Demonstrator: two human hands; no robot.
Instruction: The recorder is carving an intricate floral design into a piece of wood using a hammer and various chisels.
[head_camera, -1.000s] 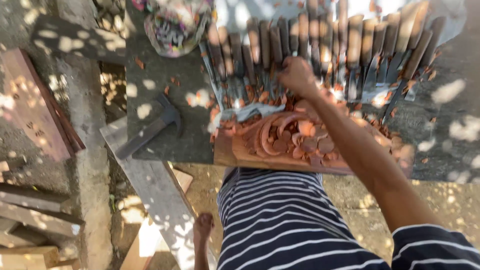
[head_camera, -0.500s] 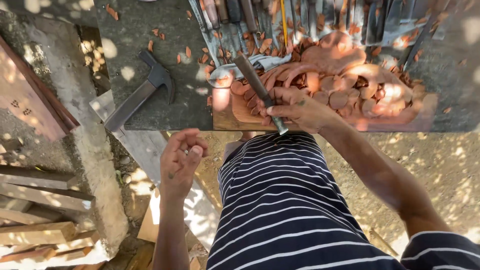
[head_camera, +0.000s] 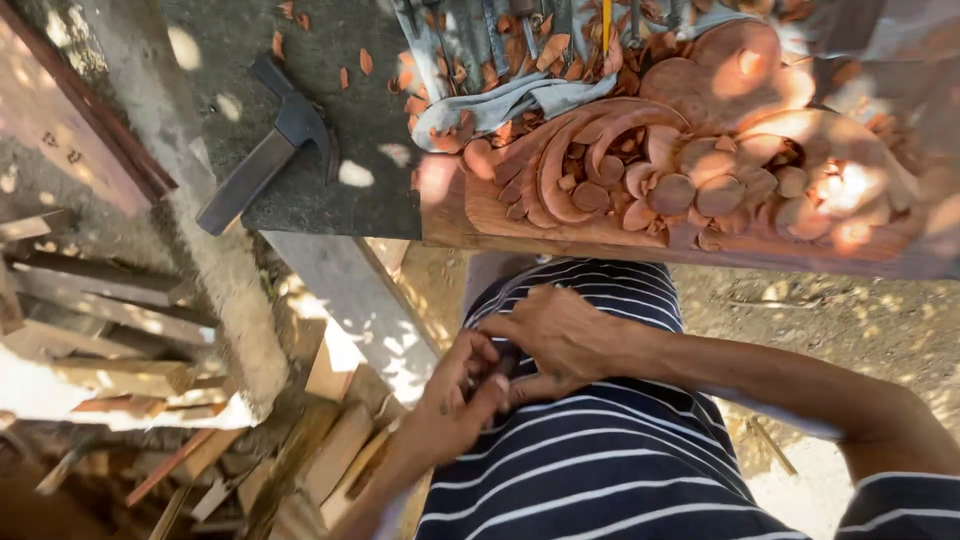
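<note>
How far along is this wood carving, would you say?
Much looks done: the carved wooden panel already shows deep scrolls and rounded petals, with wood chips scattered about. In hand: the left hand and right hand meet over a small dark thing at the lap, too hidden to name. The hammer lies idle. Remaining work can't be judged.

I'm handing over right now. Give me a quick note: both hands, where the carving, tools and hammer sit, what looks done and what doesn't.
Left hand and right hand: together at the lap over the striped shirt, fingers closed around a small dark object; too hidden to name.
Carved wood panel: on the bench edge, no hand on it. Floral relief is deeply cut, with loose chips lying in it.
Chisels: in a row behind the panel, beside a grey cloth.
Hammer: flat on the dark benchtop, left of the panel, untouched.
Whether more cutting remains, and chip clearing, cannot be judged from here.
</note>
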